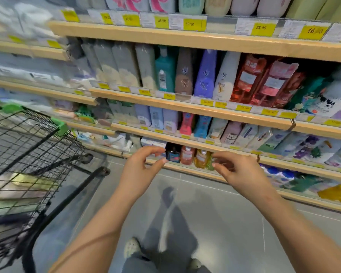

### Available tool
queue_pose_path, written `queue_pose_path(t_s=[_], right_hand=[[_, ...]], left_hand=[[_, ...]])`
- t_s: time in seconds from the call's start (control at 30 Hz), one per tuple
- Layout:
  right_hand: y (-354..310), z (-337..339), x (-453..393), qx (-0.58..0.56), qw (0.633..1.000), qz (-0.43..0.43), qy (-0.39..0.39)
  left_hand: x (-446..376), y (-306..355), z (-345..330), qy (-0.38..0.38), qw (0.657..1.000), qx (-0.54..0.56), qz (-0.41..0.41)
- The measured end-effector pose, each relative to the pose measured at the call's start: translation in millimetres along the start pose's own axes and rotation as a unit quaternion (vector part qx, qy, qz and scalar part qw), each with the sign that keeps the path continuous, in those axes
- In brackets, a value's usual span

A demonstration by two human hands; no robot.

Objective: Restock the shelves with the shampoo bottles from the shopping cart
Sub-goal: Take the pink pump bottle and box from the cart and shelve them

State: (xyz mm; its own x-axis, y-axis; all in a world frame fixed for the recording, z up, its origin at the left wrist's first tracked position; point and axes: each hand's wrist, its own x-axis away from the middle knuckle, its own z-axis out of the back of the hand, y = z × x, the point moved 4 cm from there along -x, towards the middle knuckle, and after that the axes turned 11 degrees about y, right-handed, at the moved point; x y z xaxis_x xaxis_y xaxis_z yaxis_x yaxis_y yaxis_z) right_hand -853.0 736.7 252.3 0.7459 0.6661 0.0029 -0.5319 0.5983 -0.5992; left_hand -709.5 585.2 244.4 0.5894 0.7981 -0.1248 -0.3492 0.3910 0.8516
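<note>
Shampoo bottles (187, 155) stand in a short row on a low shelf (195, 172) at about 12 o'clock from the person: a dark one (173, 153), a pink one, and an amber one (201, 159), upright and side by side with labels facing out, likely so shoppers can read them. The left hand (140, 164) hovers at 9 o'clock of the row, fingers loosely curved, thumb near the dark bottle; the right hand (238, 169) sits at 3 o'clock, fingers bent toward the amber one. Neither plainly grips anything, so I judge they are squaring the row. The cart (28, 150) waits at 9 o'clock, with more stock inside, too blurred to identify
</note>
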Motion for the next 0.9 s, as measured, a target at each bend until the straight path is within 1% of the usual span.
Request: queue_pose_path(t_s=[0.1, 0.2, 0.4, 0.53, 0.6, 0.7, 0.8, 0.9], right_hand=[[-24.6, -26.3, 0.7, -0.015, 1.0, 0.002, -0.019], [-58.6, -58.2, -2.7, -0.015, 0.999, 0.019, -0.035], [-148.1, -147.0, -12.0, -0.025, 0.997, 0.034, -0.072], [-211.5, -207.5, -13.9, -0.021, 0.992, 0.059, -0.109], [-237.8, -232.1, -13.4, -0.025, 0.99, 0.069, -0.121], [-269.6, -261.1, -10.3, -0.03, 0.984, 0.091, -0.151], [-298.7, -286.6, -9.7, -0.015, 0.974, 0.117, -0.191], [-323.8, -310.8, -16.8, -0.008, 0.963, 0.153, -0.223]], left_hand=[[3.9, -25.2, 31.4, 0.018, 0.999, 0.009, 0.031], [3.3, -55.9, 73.2, 0.04, 0.998, -0.002, 0.044], [-3.7, -143.6, 185.9, 0.071, 0.989, -0.034, 0.123], [-6.4, -194.8, 257.4, 0.103, 0.982, -0.053, 0.152], [-7.3, -216.4, 284.0, 0.105, 0.977, -0.063, 0.173], [-8.2, -237.4, 314.2, 0.104, 0.972, -0.063, 0.203], [-9.9, -254.3, 338.6, 0.12, 0.968, -0.06, 0.21], [-11.0, -269.0, 357.6, 0.14, 0.959, -0.048, 0.24]])
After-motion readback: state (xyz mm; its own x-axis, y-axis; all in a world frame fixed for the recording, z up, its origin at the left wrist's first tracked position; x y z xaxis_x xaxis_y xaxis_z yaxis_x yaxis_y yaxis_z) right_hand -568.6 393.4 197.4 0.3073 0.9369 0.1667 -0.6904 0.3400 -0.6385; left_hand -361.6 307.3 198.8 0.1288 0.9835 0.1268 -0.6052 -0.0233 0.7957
